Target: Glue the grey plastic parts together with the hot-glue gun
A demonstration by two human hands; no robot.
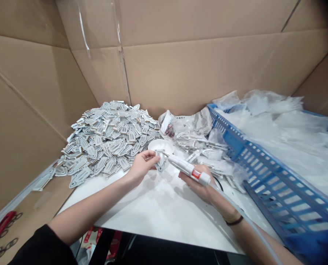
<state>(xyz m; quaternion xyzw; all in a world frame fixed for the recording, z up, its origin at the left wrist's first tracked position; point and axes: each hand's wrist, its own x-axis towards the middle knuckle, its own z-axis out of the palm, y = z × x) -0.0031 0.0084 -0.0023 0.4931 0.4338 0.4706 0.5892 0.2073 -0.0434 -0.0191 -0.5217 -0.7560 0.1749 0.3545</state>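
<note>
My left hand (143, 165) pinches a small grey, pointed flat part (160, 163) between thumb and fingers, above the white table. A white and grey electric screwdriver (184, 166) with a red patch lies in my right hand (201, 184), fingers wrapped round it from below. Its thin metal bit reaches left to the upper edge of the part; whether it touches a screw is too small to tell. Just behind the part sits a round white dish (153, 144), partly covered by my left hand and the part. A cable runs from the screwdriver's rear along my right forearm.
A large heap of similar grey parts (111, 136) stands at the back left. Bagged parts (208, 147) lie right of the dish. A blue plastic basket (252, 154) with clear bags fills the right side. Cardboard walls (202, 70) enclose the table (158, 209). Red-handled scissors (1, 228) lie at lower left.
</note>
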